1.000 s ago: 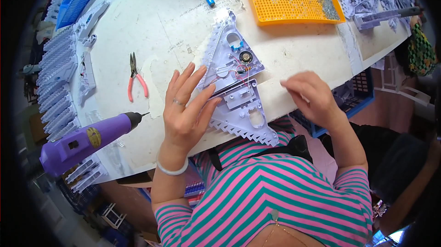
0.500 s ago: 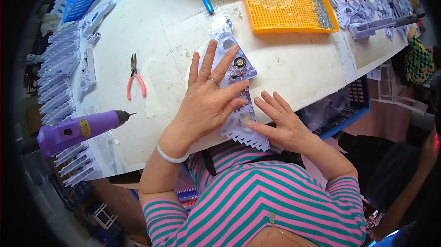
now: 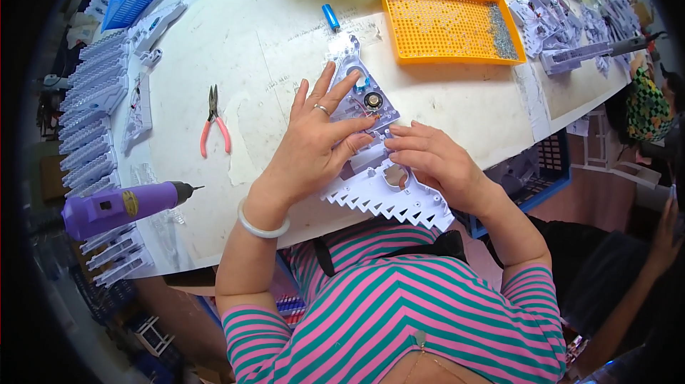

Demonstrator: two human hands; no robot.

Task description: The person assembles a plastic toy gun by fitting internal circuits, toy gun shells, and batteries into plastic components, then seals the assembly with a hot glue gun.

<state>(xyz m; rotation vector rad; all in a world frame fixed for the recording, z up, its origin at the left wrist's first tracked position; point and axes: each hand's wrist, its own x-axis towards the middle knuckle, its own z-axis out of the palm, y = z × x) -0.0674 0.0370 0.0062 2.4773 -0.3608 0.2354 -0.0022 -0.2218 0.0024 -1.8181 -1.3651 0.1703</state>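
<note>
A lilac-white plastic housing (image 3: pixel 385 111) with a round black speaker (image 3: pixel 372 100) and thin wires lies on the table in front of me. Across its left side my left hand (image 3: pixel 303 148) rests with fingers spread. A toothed plastic shell (image 3: pixel 371 195) with a round opening lies at the housing's near end, over the table's front edge. My right hand (image 3: pixel 442 163) is bent over the shell's right side, fingers together and thumb hidden. Whether shell and housing are joined cannot be made out. A bit of blue shows at the housing's far opening.
Red-handled pliers (image 3: pixel 214 123) and a purple electric screwdriver (image 3: pixel 125 207) are on the left, beside rows of toothed parts (image 3: pixel 93 109). An orange tray (image 3: pixel 457 59) with small metal pieces stands far right of the housing. A blue cylinder (image 3: pixel 330 17) lies beyond it.
The toothed shell has turned, its near end swinging right and showing more of its face. My right hand has moved up, its fingers now curled over the shell. My left hand has barely shifted.
</note>
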